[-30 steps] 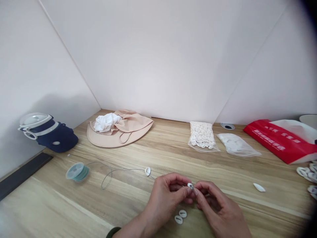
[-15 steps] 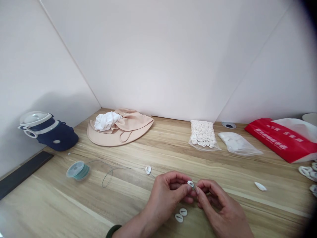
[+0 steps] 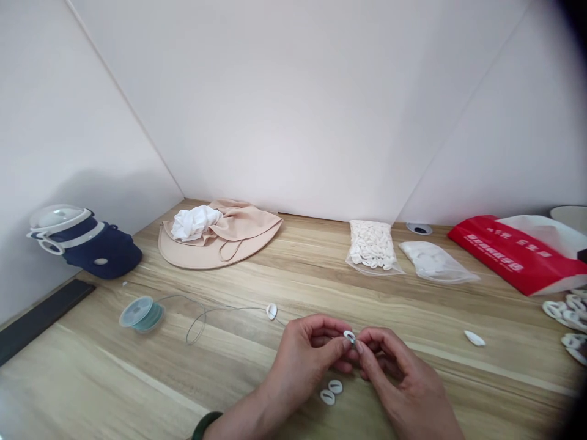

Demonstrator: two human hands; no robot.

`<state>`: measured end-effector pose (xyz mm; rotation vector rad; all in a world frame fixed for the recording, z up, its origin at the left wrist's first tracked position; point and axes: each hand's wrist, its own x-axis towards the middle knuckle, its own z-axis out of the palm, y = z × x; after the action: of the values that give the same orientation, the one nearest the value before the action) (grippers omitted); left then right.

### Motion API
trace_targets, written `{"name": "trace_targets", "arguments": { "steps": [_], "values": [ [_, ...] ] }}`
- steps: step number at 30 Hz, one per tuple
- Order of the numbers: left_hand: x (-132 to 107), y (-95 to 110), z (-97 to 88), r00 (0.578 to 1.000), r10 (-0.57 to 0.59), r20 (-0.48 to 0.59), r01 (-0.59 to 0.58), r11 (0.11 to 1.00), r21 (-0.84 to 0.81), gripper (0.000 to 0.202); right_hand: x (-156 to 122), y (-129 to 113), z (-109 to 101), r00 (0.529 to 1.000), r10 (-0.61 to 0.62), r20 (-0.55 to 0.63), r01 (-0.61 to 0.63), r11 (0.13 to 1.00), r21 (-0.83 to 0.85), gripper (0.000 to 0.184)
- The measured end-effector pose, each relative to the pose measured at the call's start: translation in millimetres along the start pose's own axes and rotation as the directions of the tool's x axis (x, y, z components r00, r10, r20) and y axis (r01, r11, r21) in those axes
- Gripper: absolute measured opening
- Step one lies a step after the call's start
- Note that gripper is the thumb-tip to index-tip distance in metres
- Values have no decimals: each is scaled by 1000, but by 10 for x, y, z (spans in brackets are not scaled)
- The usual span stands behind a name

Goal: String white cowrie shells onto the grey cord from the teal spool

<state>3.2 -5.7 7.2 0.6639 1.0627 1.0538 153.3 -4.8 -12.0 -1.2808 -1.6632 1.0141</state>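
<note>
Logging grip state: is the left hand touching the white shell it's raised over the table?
Touching. The head view shows the left hand pinching the white cowrie shell between thumb and forefinger, with no gap.

From here I read the shell (image 3: 349, 337) as smooth and glossy, the desk (image 3: 114, 366) as light wood with a matt, grainy finish, the bag (image 3: 499, 256) as shiny red plastic, and the hat (image 3: 183, 253) as soft matt cloth.

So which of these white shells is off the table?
The cowrie shell pinched between left hand and right hand; the others lie on the wooden table.
</note>
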Motion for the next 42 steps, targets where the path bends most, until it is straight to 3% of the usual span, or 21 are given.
{"name": "trace_targets", "arguments": {
  "steps": [13,28,42],
  "values": [
    [2,23,-1,1000,-20,-5,20,999,-29,34,9,-40,-8,999,-39,-6,39,999,-27,11],
    [-5,7,0,1000,-4,6,4,1000,10,34,-7,4,1,997,73,-39,-71,996,52,15],
    [-53,4,27,999,37,-5,-36,993,116,30,-17,-23,8,999,51,-20,-50,997,57,14]
  ]
}}
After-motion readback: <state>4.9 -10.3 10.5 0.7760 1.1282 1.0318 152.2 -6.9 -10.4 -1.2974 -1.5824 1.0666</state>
